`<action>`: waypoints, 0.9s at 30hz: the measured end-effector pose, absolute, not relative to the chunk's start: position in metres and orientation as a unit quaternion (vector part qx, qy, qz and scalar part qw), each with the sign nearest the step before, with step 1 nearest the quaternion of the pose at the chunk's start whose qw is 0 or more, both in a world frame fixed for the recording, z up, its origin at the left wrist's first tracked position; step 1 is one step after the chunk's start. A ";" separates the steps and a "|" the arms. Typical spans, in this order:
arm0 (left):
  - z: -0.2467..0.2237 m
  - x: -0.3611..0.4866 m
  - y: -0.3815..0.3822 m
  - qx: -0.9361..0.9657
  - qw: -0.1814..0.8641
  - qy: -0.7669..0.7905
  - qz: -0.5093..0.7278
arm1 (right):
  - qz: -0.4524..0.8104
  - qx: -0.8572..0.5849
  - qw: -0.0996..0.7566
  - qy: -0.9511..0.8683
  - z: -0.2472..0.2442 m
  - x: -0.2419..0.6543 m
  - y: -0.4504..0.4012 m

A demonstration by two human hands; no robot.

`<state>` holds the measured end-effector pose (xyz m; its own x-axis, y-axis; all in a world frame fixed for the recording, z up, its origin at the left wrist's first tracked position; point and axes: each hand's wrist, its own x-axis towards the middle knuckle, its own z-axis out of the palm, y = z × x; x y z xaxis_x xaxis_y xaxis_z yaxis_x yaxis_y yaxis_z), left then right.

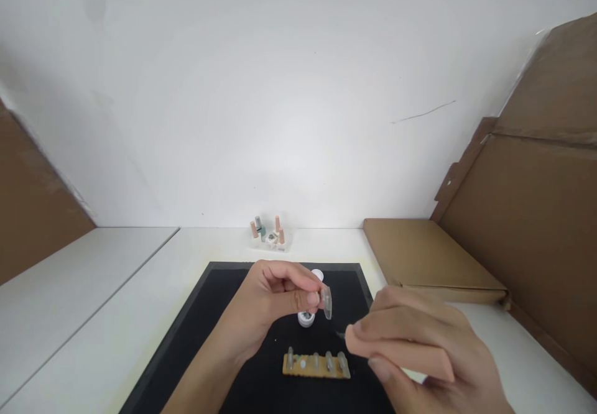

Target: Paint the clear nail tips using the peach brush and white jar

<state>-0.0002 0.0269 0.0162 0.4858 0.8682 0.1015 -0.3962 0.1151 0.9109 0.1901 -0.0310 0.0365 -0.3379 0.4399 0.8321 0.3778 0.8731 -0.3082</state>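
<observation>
Between the thumb and fingers of my left hand [284, 296] is a clear false nail tip [327, 303], held upright over the black mat. My right hand [433, 345] grips a nail polish brush by its peach cap [401, 353]; the small brush end points left, below and apart from the nail tip. A small white jar [306, 319] stands open just under my left fingertips, its contents hard to make out. Nearer to me lies a yellow strip [314, 367] with several clear nail tips standing on it and one bare white spot.
A black mat [186, 333] covers the middle of the white table. At the back, a clear tray [270, 246] holds several polish bottles. A white round lid [318, 274] lies behind my left hand. A flat cardboard box [429, 249] is at right, with cardboard walls on both sides.
</observation>
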 end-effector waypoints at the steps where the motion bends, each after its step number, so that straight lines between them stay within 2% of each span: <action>1: 0.016 -0.001 0.027 0.493 0.707 0.237 0.448 | 0.036 -0.250 0.525 -0.812 0.035 0.191 -0.031; 6: 0.014 -0.002 0.027 0.492 0.705 0.238 0.452 | 0.034 -0.284 0.528 -0.800 0.034 0.193 -0.030; 27: 0.014 0.000 0.027 0.492 0.698 0.254 0.454 | 0.007 -0.270 0.521 -0.809 0.035 0.192 -0.030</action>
<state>-0.0002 0.0272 0.0144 0.4583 0.8841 0.0911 -0.3840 0.1045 0.9174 0.1922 -0.0301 0.0351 -0.3106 0.4439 0.8405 0.4302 0.8542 -0.2921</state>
